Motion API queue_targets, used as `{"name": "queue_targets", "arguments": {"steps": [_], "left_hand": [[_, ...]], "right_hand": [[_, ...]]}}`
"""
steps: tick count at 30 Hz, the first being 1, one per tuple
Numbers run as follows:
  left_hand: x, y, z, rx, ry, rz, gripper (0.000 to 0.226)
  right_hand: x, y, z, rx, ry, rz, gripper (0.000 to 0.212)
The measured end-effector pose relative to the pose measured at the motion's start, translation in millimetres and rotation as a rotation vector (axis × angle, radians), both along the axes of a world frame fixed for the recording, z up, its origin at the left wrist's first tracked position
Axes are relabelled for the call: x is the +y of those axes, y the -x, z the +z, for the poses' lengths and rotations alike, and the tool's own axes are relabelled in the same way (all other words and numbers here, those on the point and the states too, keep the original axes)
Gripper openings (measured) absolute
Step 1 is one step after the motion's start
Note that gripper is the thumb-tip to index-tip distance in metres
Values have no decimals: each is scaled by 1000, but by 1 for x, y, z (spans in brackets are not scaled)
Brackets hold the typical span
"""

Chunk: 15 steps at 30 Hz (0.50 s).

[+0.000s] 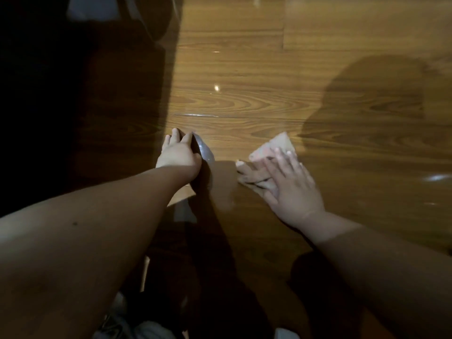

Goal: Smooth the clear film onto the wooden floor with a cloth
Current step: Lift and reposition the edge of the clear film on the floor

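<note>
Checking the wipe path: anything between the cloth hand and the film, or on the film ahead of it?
Nothing visible. The right hand presses the cloth flat on the clear film. Ahead lies only glossy film with one wrinkle; the left hand sits aside at a raised fold.
</note>
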<state>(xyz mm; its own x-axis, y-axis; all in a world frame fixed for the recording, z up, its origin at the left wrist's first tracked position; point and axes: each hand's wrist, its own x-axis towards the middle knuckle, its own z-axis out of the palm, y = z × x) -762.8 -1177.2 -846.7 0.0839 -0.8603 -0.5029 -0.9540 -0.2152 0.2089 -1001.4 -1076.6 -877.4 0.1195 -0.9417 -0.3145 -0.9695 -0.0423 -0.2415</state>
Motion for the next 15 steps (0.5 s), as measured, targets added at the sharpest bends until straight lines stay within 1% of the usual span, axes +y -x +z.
{"name": "queue_targets", "arguments": {"steps": [2, 3, 4, 5, 6, 8, 9, 11, 12, 13, 14, 15], "left_hand": [[4, 0, -3, -10, -13, -28, 68], [21, 6, -3, -17, -30, -90, 70], [23, 7, -5, -23, -36, -97, 72], [27, 10, -7, -19, -56, -96, 74], [46, 17, -4, -24, -60, -161, 74], [56, 29, -7, 16, -91, -199, 74], [80, 32, -1, 13, -99, -273, 73], [93, 39, -5, 84, -107, -344, 69], [123, 40, -3, 107, -98, -415, 65], [131, 40, -4, 173, -60, -411, 59], [142, 40, -4, 229, -32, -371, 53], [153, 43, -3, 280, 13, -293, 46]], "right_hand": [[-6, 10, 1, 33, -17, -150, 72], [16, 11, 5, 77, -23, -237, 71], [17, 8, 6, 84, -20, -243, 71], [21, 4, 6, 83, -6, -203, 72], [50, -1, 13, 93, 17, -198, 72], [63, -8, 15, 4, 7, -127, 64], [92, -18, 21, -63, 20, -153, 54], [99, -25, 19, -164, 5, -189, 35], [127, -33, 22, -205, 20, -238, 30], [127, -36, 22, -230, 28, -296, 24], [130, -38, 19, -285, 44, -390, 19], [131, -41, 20, -346, 57, -508, 21]]}}
